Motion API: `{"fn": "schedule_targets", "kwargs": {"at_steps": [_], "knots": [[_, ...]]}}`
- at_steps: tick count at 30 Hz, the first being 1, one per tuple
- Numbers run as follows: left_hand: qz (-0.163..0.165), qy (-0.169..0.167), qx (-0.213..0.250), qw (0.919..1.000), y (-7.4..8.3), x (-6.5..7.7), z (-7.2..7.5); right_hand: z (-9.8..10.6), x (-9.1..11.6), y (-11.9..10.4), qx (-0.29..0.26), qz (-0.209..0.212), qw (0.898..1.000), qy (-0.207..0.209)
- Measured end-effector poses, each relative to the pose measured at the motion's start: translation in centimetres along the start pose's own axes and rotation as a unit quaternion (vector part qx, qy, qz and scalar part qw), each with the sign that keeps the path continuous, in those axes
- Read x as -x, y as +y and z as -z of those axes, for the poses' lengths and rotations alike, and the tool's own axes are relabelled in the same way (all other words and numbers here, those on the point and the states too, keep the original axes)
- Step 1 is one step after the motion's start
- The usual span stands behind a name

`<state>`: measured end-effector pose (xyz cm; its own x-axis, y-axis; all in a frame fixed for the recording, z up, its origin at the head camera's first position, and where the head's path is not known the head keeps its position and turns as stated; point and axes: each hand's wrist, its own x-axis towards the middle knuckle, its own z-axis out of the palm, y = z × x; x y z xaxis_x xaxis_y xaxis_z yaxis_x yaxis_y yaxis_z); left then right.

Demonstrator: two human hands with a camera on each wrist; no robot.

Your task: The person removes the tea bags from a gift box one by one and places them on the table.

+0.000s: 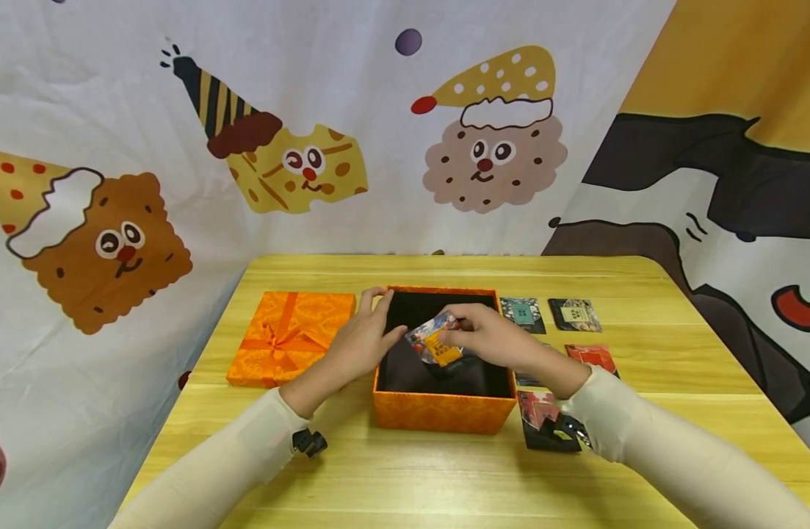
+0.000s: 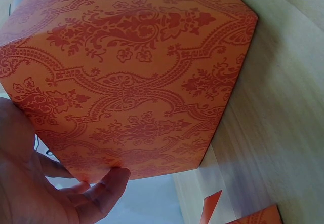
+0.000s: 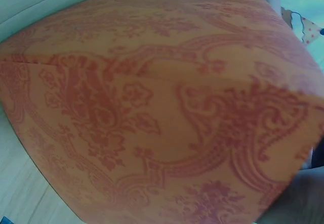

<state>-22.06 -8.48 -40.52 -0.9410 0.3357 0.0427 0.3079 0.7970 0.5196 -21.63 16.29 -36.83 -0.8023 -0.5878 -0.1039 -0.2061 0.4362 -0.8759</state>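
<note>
An open orange gift box (image 1: 444,413) with a black inside stands mid-table. My left hand (image 1: 360,342) grips its left rim, the thumb reaching over the edge. In the left wrist view, the fingers of that hand (image 2: 45,188) lie against the patterned outer wall (image 2: 126,82). My right hand (image 1: 487,334) pinches a small flat packet (image 1: 436,342) with a colourful print and a yellow-orange label. It is tilted over the box's opening. The box's outer wall (image 3: 152,133) fills most of the right wrist view, hiding the packet there.
The orange lid (image 1: 292,334) with a ribbon bow lies to the box's left. Right of the box are several similar packets: a teal-labelled one (image 1: 525,314), a cream-labelled one (image 1: 574,314), a red one (image 1: 592,357) and a pink-and-black one (image 1: 543,422). A printed curtain (image 1: 378,228) hangs behind.
</note>
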Motion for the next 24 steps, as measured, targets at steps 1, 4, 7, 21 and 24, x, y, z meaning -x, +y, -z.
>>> {"fn": "schedule_targets", "kwargs": {"at_steps": [1,4,7,21,24], "knots": [[0.0,0.0,0.0,1.0,0.0,0.0,0.0,0.2,0.1,0.0,-0.008,-0.003,1.0,0.004],[-0.001,-0.001,-0.003,1.0,0.0,0.0,0.0,0.6,0.4,0.1,-0.028,-0.014,0.999,0.018],[-0.002,-0.002,-0.003,1.0,-0.1,0.0,0.0,1.1,0.9,0.0,-0.044,-0.026,0.998,0.035],[-0.004,-0.003,0.002,1.0,-0.3,-0.1,-0.1,3.7,3.5,0.1,-0.087,-0.058,0.99,0.09],[-0.006,-0.003,-0.003,1.0,-0.3,-0.1,-0.1,4.3,4.3,0.3,-0.091,-0.077,0.987,0.11]]}}
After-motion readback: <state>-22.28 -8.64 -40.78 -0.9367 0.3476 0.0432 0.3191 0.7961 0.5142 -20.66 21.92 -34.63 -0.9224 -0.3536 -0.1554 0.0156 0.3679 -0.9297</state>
